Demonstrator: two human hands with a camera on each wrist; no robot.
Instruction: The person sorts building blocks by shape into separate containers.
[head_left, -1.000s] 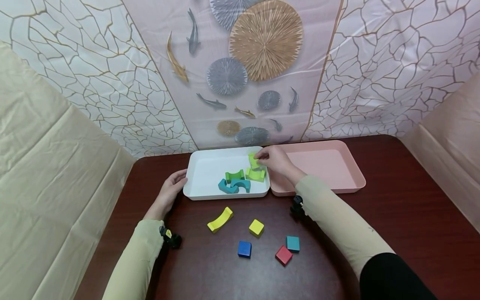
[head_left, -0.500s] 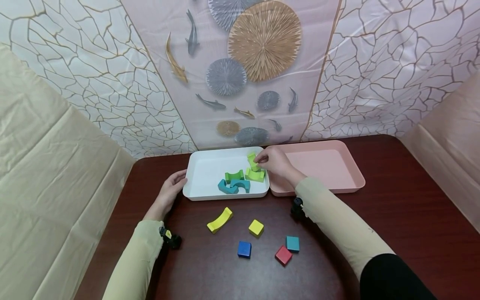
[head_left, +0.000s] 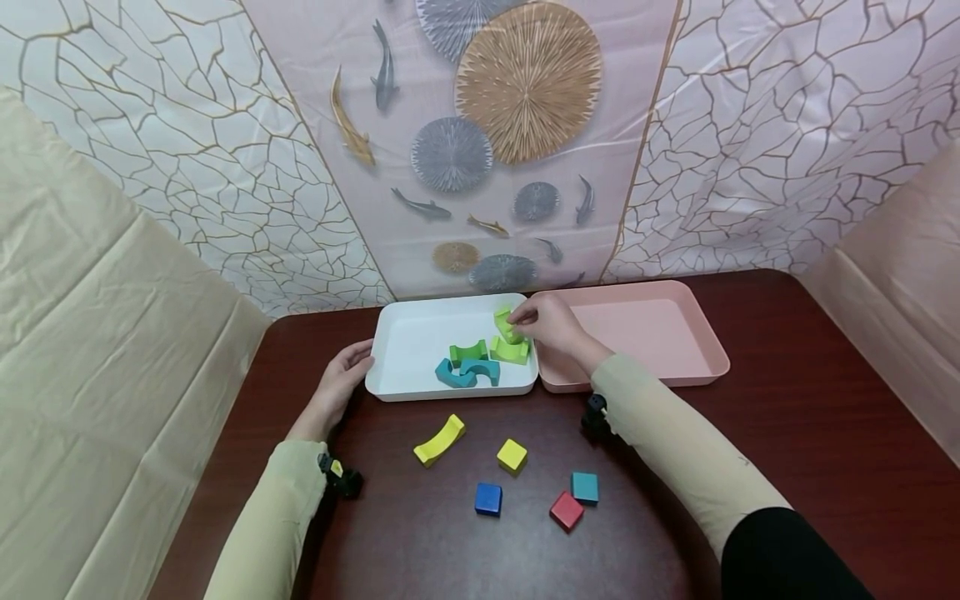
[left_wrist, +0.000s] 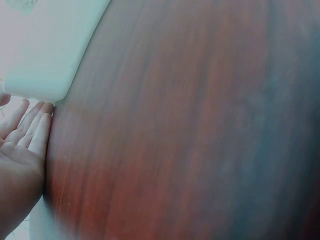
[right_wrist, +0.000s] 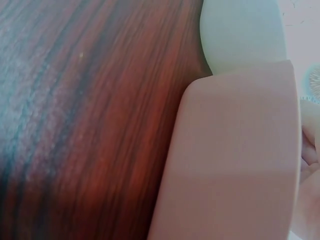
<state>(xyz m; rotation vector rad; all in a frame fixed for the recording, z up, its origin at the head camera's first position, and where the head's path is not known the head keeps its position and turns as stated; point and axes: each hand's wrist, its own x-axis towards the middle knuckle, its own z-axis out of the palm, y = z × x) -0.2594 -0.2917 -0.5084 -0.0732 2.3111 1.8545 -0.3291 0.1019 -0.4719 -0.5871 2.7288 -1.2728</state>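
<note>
Over the last second the light-green curved block point(head_left: 503, 323) in the right hand point(head_left: 551, 323) has turned from a broad face toward the head camera to a narrower, leaning one. The right hand pinches it between thumb and fingertips, a narrow hold; it sits just beyond a second light-green curved block point(head_left: 511, 352), which lies just under those fingertips. Whether the two touch is hard to tell, since the fingers cover part of the join. This looks like a small adjustment of angle, with the piece not yet released. Both are in the white tray point(head_left: 412, 358), left of the right hand, along with a green curved block point(head_left: 469, 354), a teal arch point(head_left: 482, 368) and a teal curved block point(head_left: 454, 376). The left hand point(head_left: 345, 377) has stayed at the tray's near-left edge, fingers fairly straight and touching it, apparently steadying it. The pink tray point(head_left: 637, 333) lies beneath and right of the right hand. Nearer the person than both hands, on the surface point(head_left: 420, 533), a yellow curved block point(head_left: 440, 441) and yellow, blue, teal and red cubes have not moved.
</note>
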